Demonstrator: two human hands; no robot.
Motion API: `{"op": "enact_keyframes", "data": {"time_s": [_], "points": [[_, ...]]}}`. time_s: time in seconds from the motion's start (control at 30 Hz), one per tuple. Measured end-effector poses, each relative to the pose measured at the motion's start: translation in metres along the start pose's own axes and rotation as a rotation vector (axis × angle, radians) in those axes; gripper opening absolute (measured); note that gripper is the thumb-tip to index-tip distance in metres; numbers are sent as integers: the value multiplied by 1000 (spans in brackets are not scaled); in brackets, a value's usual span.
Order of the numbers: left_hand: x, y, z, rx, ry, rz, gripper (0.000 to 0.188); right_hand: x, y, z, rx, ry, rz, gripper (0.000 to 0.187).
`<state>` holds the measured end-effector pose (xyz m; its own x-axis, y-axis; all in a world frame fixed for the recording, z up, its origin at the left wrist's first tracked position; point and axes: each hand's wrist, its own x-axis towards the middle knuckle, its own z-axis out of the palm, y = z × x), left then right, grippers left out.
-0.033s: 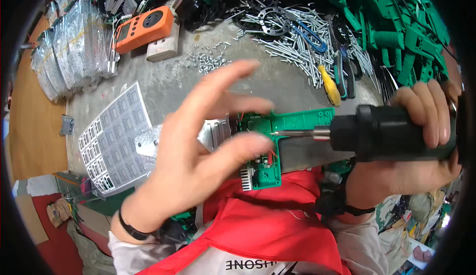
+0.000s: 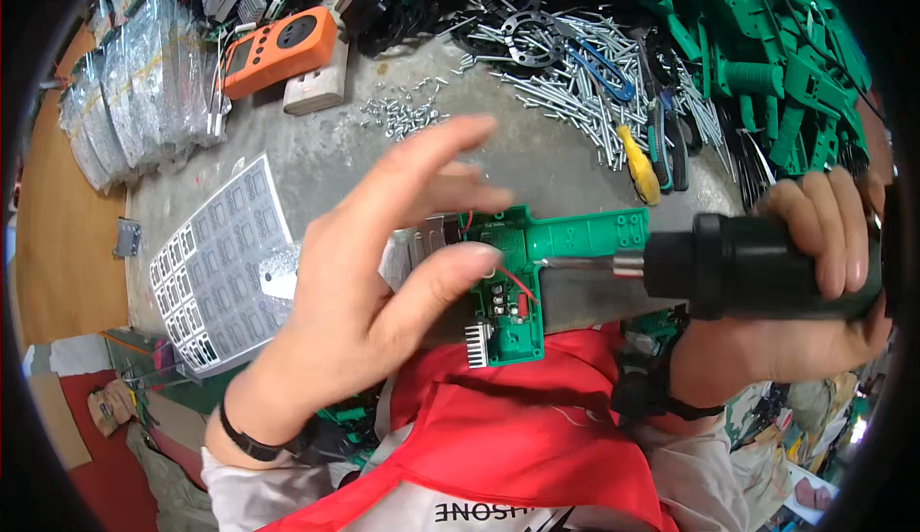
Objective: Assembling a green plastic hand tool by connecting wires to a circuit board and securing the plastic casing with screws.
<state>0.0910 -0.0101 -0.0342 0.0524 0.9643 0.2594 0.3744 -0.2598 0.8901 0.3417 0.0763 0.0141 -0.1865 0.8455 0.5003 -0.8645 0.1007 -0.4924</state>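
A green plastic housing half [image 2: 589, 235] with a handle-like arm lies in front of me, holding a circuit board, red wires [image 2: 517, 283] and a white finned heat sink [image 2: 476, 346]. My left hand [image 2: 359, 264] is over its left side, thumb and fingers spread, with nothing visible between them. A silver part [image 2: 414, 252] shows partly behind that hand. My right hand [image 2: 832, 240] is wrapped round a black electric screwdriver [image 2: 757, 266], held level. Its bit [image 2: 580, 263] points left, with the tip by the inner corner of the housing; whether it touches cannot be told.
Short screws [image 2: 402, 113] and a pile of long screws [image 2: 585, 81] lie beyond the housing, near a yellow-handled screwdriver [image 2: 637, 170]. An orange meter [image 2: 278, 53], bagged parts [image 2: 144, 91] and a label sheet [image 2: 225, 268] are left. Green housings [image 2: 767, 72] are heaped far right.
The electric screwdriver has shifted slightly right and toward me, its bit tip drawing back from the housing's inside. My left hand has moved slightly left, uncovering more of the board and a red wire.
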Motion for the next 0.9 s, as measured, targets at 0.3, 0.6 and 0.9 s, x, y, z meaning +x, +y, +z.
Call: {"op": "enact_keyframes", "data": {"time_s": [0.3,0.6,0.9], "points": [[-2,-34,12,494,-266,336,77,-24,41,1,-306,-147,81,56],[-3,-45,19,375,-107,376,81,-24,51,4,-423,-250,143,64],[-7,-48,21,327,-47,361,84,-25,56,32,-576,-212,229,38]]}}
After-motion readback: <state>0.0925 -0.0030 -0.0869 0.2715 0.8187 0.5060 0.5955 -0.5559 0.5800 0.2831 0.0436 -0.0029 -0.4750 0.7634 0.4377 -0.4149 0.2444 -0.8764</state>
